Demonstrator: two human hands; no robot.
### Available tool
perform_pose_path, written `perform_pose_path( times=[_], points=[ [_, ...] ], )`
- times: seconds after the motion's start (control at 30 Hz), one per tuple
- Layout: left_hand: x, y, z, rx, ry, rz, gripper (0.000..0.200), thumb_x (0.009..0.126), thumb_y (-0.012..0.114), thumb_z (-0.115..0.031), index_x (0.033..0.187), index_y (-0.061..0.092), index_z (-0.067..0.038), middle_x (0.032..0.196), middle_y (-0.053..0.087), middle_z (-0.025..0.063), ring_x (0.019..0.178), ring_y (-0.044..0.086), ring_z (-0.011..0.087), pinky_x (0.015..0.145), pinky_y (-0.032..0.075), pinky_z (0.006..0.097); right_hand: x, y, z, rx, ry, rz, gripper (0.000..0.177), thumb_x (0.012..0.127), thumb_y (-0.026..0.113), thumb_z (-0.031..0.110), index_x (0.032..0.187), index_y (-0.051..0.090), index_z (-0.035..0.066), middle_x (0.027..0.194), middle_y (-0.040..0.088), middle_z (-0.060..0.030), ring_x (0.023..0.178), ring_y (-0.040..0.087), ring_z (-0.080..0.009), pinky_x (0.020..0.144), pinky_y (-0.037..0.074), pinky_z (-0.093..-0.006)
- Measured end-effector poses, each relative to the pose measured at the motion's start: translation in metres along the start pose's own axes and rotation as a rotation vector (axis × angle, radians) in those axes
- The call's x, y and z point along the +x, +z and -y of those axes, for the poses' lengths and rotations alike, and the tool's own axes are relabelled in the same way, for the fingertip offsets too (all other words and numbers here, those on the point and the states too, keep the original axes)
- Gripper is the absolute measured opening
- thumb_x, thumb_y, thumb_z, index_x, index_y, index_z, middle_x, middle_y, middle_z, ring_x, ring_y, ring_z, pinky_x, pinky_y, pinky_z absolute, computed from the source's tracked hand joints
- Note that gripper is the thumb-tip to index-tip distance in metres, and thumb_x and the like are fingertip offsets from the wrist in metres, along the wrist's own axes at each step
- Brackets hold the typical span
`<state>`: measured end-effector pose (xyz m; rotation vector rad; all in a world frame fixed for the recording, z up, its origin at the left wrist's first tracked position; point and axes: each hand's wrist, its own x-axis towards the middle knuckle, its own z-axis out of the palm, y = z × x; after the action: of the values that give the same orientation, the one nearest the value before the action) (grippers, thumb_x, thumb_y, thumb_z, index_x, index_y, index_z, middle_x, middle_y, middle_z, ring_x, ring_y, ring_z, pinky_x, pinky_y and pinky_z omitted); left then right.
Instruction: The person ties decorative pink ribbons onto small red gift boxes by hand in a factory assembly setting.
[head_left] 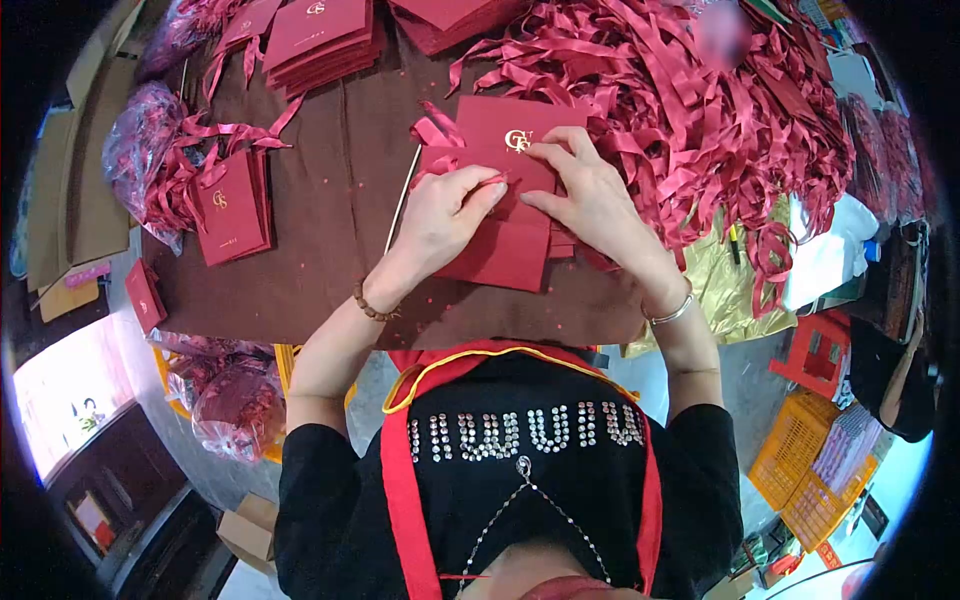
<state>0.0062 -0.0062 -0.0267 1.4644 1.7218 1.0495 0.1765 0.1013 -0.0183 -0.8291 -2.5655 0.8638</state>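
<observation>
A dark red paper gift bag (485, 262) with gold lettering lies before me, over one or more similar red pieces. My left hand (448, 215) rests on it, thumb and index finger pinched on a red ribbon (492, 181) near the middle. My right hand (592, 195) is over the right side of the bag, its fingertips touching beside the gold logo (518, 141). Its thumb and index finger are apart, with nothing visible between them. Another loop of ribbon (432, 128) lies at the upper left of the bag. Some of the bag is hidden under my hands.
A large heap of loose red ribbons (700, 120) covers the table's right side. Stacks of red bags (318, 40) stand at the back, and more ribboned bags (232, 210) lie at left. A thin stick (402, 200) lies left of my work on the brown tablecloth (330, 200).
</observation>
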Motion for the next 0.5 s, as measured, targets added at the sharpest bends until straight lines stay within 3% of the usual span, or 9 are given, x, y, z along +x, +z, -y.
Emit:
perform_pose_path(
  times=[0.03,0.1,0.17,0.3,0.37,0.43,0.5],
  points=[
    [0.000,0.001,-0.002,0.023,-0.042,-0.005,0.020,0.086,0.058,-0.020,0.091,0.065,-0.002,0.073,0.064,0.0148,0.068,0.064,0.0254,0.061,0.048,0.0315,0.001,0.000,0.002,0.011,-0.004,0.013,0.044,0.072,0.071,0.018,0.110,0.055,0.005,0.110,0.048,-0.0124,0.090,0.057,-0.0298,0.074,0.048,-0.0370],
    [0.000,0.010,0.007,-0.008,-0.036,-0.057,0.019,0.084,0.059,-0.021,0.086,0.066,-0.004,0.067,0.062,0.0130,0.061,0.062,0.0251,0.059,0.045,0.0328,0.001,0.001,0.005,0.023,-0.010,0.030,0.043,0.070,0.072,0.016,0.108,0.055,0.005,0.109,0.048,-0.0120,0.088,0.057,-0.0293,0.072,0.047,-0.0367],
    [0.000,0.015,0.015,0.083,0.101,-0.099,0.017,0.085,0.059,-0.014,0.093,0.064,0.000,0.061,0.059,0.0117,0.051,0.054,0.0103,0.048,0.039,0.0268,0.002,0.004,0.007,0.075,0.011,0.028,0.040,0.067,0.073,0.010,0.102,0.054,0.004,0.107,0.048,-0.0110,0.086,0.057,-0.0289,0.072,0.047,-0.0356],
    [-0.001,0.014,0.016,0.069,0.079,-0.132,0.016,0.085,0.058,-0.013,0.092,0.065,0.000,0.060,0.058,0.0109,0.050,0.054,0.0094,0.047,0.039,0.0258,0.002,0.008,0.002,0.121,-0.055,-0.011,0.038,0.066,0.073,0.005,0.098,0.053,0.003,0.100,0.048,-0.0102,0.081,0.055,-0.0261,0.070,0.046,-0.0337],
    [-0.001,0.009,0.011,0.004,-0.035,-0.122,0.016,0.085,0.058,-0.013,0.091,0.064,0.000,0.060,0.058,0.0093,0.051,0.055,0.0103,0.047,0.039,0.0258,0.004,0.007,-0.001,0.171,0.009,0.048,0.037,0.065,0.073,0.004,0.096,0.052,0.002,0.093,0.047,-0.0098,0.077,0.053,-0.0232,0.068,0.045,-0.0318],
    [0.002,0.006,0.012,-0.026,0.008,-0.131,0.018,0.084,0.058,-0.020,0.085,0.065,-0.004,0.063,0.058,0.0153,0.051,0.058,0.0272,0.047,0.041,0.0335,0.005,0.009,-0.006,0.213,-0.007,0.045,0.036,0.065,0.074,0.005,0.093,0.052,0.001,0.089,0.047,-0.0096,0.075,0.051,-0.0208,0.066,0.044,-0.0303],
    [0.002,0.007,0.014,-0.032,0.049,-0.134,0.016,0.083,0.058,-0.019,0.082,0.064,-0.005,0.063,0.059,0.0148,0.054,0.059,0.0285,0.048,0.043,0.0347,0.006,0.007,-0.008,0.171,0.017,0.122,0.034,0.065,0.074,0.007,0.091,0.053,-0.001,0.088,0.047,-0.0093,0.075,0.051,-0.0206,0.067,0.044,-0.0306]
  ],
)
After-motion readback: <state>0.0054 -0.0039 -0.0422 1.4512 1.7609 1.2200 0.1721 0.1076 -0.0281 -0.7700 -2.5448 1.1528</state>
